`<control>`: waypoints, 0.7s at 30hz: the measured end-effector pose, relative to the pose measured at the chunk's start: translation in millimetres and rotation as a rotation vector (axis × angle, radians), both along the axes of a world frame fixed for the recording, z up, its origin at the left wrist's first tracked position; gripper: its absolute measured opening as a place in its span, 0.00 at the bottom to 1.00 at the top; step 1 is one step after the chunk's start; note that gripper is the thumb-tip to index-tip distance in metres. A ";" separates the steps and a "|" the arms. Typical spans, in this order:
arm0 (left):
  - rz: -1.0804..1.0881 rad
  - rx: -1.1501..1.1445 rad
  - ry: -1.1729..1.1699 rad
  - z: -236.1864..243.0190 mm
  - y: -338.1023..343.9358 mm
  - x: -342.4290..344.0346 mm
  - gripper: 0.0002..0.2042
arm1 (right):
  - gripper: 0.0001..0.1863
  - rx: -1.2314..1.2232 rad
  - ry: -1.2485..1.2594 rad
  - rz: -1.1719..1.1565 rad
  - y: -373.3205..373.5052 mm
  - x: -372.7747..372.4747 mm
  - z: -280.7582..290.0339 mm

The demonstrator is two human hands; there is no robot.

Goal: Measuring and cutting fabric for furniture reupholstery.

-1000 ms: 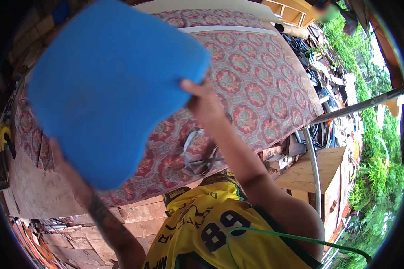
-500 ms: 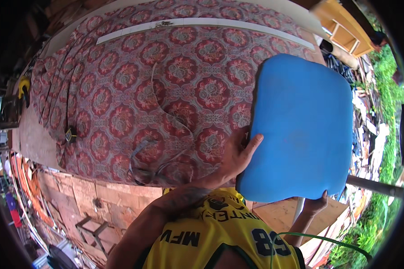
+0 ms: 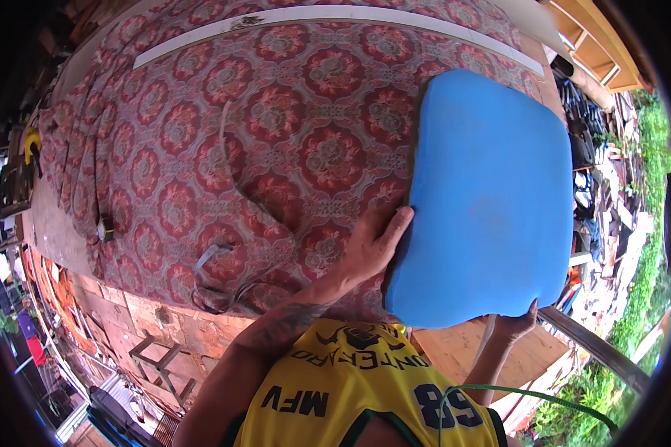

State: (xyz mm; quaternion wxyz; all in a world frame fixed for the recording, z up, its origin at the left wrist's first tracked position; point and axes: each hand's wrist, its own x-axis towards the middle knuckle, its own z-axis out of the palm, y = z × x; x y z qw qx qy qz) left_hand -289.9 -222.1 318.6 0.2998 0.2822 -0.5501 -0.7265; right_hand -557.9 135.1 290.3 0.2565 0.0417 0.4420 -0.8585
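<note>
A blue padded seat cushion (image 3: 492, 201) with rounded corners is held up between my two hands, over the right end of the cloth. My left hand (image 3: 376, 242) grips its left edge, thumb on the near face and the other fingers hidden behind it. At the lower right corner, my right hand (image 3: 516, 324) holds the bottom edge, mostly beneath the cushion. Patterned red and grey upholstery fabric (image 3: 328, 156) covers the table under and beside it. A thin pale strip (image 3: 235, 167) and a loose dark, tangled strap (image 3: 220, 287) lie on this fabric.
Along the far side runs a long white flat strip (image 3: 335, 15). Near the left edge sit a tape measure (image 3: 106, 228) and a yellow-handled tool (image 3: 32, 145). A wooden frame (image 3: 589, 45) stands at the far right, a metal bar (image 3: 596, 350) lower right, and a small stool frame (image 3: 160, 365) below left.
The whole view has shifted a little, with the fabric and white strip sitting farther left and up. The cushion has moved slightly left and up in the picture; both hands keep their hold.
</note>
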 end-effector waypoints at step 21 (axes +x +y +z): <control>-0.075 -0.675 -0.641 -44.0 -37.5 -6.1 0.14 | 0.35 0.020 -0.134 0.020 -75.6 0.5 -11.0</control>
